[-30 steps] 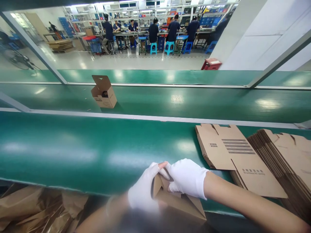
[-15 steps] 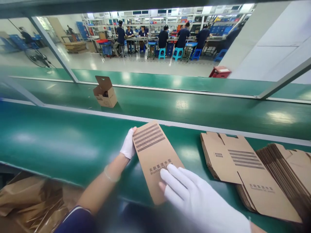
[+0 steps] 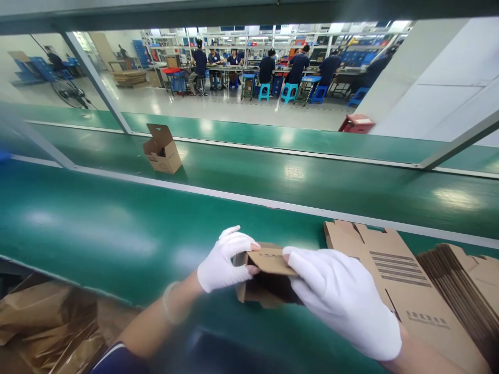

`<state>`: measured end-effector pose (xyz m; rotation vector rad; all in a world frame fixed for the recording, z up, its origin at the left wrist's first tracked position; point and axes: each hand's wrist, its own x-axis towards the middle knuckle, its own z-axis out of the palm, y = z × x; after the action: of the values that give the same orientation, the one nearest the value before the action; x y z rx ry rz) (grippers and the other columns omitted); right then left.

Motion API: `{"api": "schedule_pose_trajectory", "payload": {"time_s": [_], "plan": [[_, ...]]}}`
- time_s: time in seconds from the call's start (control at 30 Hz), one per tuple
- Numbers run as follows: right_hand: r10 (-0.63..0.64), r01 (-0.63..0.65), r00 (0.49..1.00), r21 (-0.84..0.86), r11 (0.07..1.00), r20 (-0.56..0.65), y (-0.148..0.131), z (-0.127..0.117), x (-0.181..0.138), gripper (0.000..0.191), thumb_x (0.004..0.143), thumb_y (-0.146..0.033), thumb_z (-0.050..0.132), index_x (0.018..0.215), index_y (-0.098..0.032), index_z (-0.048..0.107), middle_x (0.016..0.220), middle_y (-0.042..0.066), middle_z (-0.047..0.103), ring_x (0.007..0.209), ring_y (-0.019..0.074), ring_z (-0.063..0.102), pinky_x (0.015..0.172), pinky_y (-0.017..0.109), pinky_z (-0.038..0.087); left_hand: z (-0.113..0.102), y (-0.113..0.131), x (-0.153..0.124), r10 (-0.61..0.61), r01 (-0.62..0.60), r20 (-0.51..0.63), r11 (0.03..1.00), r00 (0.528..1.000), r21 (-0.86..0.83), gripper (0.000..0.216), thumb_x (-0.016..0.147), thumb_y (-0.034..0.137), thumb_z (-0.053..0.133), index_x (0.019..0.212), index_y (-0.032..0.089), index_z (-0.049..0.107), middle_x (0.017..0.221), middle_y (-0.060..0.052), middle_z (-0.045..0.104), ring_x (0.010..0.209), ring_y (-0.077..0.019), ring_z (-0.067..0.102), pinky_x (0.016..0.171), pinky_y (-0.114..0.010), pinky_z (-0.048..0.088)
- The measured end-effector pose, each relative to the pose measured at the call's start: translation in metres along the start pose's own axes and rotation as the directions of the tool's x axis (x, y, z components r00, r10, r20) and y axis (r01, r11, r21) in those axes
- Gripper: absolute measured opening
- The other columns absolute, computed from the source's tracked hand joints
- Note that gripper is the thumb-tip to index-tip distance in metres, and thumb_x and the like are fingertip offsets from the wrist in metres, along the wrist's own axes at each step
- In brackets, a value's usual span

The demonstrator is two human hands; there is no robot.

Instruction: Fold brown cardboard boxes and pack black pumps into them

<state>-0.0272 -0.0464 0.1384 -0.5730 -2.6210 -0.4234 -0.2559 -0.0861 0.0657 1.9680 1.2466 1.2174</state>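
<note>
Pinching a half-opened carton (image 3: 265,275), left hand (image 3: 224,262) and right hand (image 3: 343,296) work beside open green belt (image 3: 97,234).

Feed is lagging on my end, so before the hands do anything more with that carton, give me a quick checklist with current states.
1. Left hand gripping the carton: ok.
2. Right hand on the carton's other side: ok.
3. Carton opened out from flat: ok, partly open.
4. Bottom flaps locked: cannot tell, hidden.
5. Stack of flat cartons within reach at right: ok.
6. Open box on the far belt, apart from the hands: ok.
</note>
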Motion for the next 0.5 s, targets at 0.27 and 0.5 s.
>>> {"api": "schedule_pose_trajectory", "payload": {"time_s": [0.27,0.5], "plan": [[0.386,-0.667,0.717,0.409,0.623,0.580,0.012,-0.003,0.037,0.013,0.085,-0.027,0.040,0.075,-0.024,0.048,0.072,-0.004,0.062,0.063,0.0155,0.054,0.059,0.028,0.041,0.003,-0.001,0.005,-0.175,0.178,-0.053,0.982,0.983,0.064,0.021,0.084,0.029,0.053,0.072,0.017,0.066,0.072,-0.003,0.064,0.070,-0.0171,0.056,0.068,-0.031,0.042],[0.160,-0.775,0.601,0.521,0.358,0.783,0.045,0.009,0.059,0.022,0.079,-0.033,0.048,0.094,-0.021,0.059,0.080,0.000,0.064,0.071,0.0170,0.056,0.063,0.028,0.043,0.003,-0.014,0.005,-0.147,0.150,-0.068,0.987,0.987,0.057,0.015,0.082,0.026,0.055,0.079,0.018,0.067,0.083,-0.004,0.068,0.079,-0.0188,0.060,0.075,-0.032,0.044]]}}
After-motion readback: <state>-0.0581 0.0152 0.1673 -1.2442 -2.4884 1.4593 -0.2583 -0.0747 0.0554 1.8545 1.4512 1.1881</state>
